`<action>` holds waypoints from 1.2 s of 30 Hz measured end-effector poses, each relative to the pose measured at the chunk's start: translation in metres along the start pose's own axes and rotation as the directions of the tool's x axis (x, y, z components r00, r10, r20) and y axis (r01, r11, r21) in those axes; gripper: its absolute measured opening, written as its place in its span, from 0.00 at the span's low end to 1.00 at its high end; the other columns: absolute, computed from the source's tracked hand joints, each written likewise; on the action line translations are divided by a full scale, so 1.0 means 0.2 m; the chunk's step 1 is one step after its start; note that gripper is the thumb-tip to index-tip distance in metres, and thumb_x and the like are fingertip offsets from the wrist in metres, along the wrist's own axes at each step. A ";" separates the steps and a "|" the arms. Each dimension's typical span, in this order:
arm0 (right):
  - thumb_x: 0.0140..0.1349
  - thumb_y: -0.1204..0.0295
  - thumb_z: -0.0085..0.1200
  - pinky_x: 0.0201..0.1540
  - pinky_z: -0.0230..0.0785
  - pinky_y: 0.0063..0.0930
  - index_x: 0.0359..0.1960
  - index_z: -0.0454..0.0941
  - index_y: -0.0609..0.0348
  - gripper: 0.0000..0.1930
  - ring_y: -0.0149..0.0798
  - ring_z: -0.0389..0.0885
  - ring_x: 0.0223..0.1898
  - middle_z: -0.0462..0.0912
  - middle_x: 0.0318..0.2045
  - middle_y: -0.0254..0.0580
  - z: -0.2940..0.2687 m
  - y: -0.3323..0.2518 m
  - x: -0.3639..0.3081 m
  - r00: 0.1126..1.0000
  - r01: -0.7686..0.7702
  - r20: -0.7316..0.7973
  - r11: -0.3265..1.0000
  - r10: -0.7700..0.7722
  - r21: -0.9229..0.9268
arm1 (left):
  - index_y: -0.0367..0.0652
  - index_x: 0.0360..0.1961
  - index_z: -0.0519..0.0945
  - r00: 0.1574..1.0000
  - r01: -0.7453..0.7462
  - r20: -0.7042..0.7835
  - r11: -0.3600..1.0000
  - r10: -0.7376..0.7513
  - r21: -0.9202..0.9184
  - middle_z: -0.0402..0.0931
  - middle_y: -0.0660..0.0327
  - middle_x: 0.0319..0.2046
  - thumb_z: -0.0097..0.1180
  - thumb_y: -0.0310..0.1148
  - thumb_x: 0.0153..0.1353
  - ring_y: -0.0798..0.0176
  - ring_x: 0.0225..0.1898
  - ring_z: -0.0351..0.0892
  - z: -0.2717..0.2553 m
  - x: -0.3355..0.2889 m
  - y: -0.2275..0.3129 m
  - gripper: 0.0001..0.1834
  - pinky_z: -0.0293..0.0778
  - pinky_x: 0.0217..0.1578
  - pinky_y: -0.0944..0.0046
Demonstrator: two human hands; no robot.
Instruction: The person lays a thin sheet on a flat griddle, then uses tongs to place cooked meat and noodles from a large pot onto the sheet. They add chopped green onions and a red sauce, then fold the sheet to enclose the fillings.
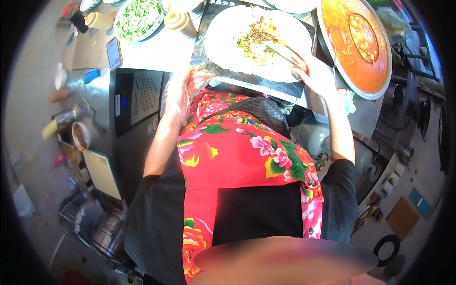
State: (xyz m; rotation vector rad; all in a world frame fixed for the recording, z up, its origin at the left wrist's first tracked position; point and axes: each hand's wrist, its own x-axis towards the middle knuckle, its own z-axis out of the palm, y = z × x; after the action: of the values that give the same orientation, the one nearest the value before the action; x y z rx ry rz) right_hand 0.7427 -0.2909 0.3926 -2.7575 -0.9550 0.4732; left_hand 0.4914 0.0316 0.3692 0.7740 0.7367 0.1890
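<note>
The head view looks down over a red floral apron (237, 152) to a counter edge, where a large pale round flatbread (228, 38) lies spread on a dark board (266, 85), with a heap of chopped yellow, green and brown filling (256, 40) near its middle. The right hand (308, 71) reaches over the flatbread's right edge, clenched around the handle of a flat scraper (280, 50) whose blade rests in the filling. The left hand (192, 83), covered by a clear plastic glove, rests at the board's near left corner, fingers loosely curled; whether it grips anything I cannot tell. To the right sits a wide round pan of orange sauce (361, 52); to the upper left, a bowl of chopped greens (137, 19) and two tan squeeze bottles (180, 21)
</note>
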 end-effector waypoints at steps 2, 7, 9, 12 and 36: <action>0.63 0.57 0.58 0.52 0.75 0.41 0.55 0.77 0.55 0.22 0.52 0.83 0.47 0.83 0.42 0.52 -0.01 0.01 0.03 0.986 0.058 -0.162 0.995 -0.044 0.083 | 0.33 0.52 0.74 0.998 0.041 -0.039 0.999 -0.041 -0.015 0.81 0.50 0.46 0.49 0.36 0.73 0.56 0.45 0.84 0.02 -0.02 -0.01 0.16 0.82 0.49 0.60; 0.63 0.54 0.57 0.48 0.76 0.41 0.49 0.80 0.56 0.20 0.52 0.84 0.43 0.84 0.39 0.51 -0.09 -0.10 0.03 0.980 0.122 -0.157 0.992 -0.125 -0.027 | 0.30 0.51 0.76 0.992 0.092 0.083 0.995 -0.095 0.038 0.83 0.47 0.43 0.50 0.36 0.72 0.56 0.45 0.85 0.08 0.00 -0.01 0.18 0.82 0.49 0.62; 0.62 0.57 0.59 0.45 0.76 0.41 0.60 0.74 0.51 0.26 0.52 0.83 0.43 0.82 0.41 0.50 -0.12 -0.15 -0.01 0.988 0.099 -0.102 0.982 -0.117 -0.163 | 0.28 0.51 0.76 0.977 0.055 0.202 0.997 -0.064 0.052 0.83 0.46 0.43 0.49 0.36 0.72 0.55 0.45 0.85 0.09 0.04 0.01 0.18 0.81 0.50 0.62; 0.62 0.56 0.60 0.45 0.77 0.40 0.66 0.68 0.42 0.30 0.51 0.83 0.42 0.79 0.43 0.47 -0.13 -0.22 -0.07 1.000 -0.007 0.014 0.968 0.011 -0.251 | 0.27 0.51 0.76 0.980 0.130 0.144 0.990 -0.137 0.060 0.83 0.45 0.43 0.49 0.35 0.72 0.54 0.45 0.85 0.09 0.13 0.01 0.18 0.81 0.52 0.60; 0.66 0.60 0.57 0.41 0.77 0.40 0.60 0.73 0.49 0.22 0.49 0.84 0.38 0.82 0.36 0.49 -0.25 -0.30 0.13 1.000 0.008 -0.026 0.953 -0.016 -0.301 | 0.33 0.52 0.76 0.957 0.169 0.224 0.981 -0.187 0.097 0.82 0.49 0.44 0.50 0.37 0.73 0.57 0.46 0.84 0.15 0.46 -0.18 0.17 0.80 0.50 0.60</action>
State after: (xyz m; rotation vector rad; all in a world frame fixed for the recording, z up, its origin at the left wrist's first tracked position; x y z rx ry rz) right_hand 0.7457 -0.2309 0.4499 -3.0148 -1.1204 0.3059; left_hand 0.5758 0.0271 0.3090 0.7830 0.5900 -0.0933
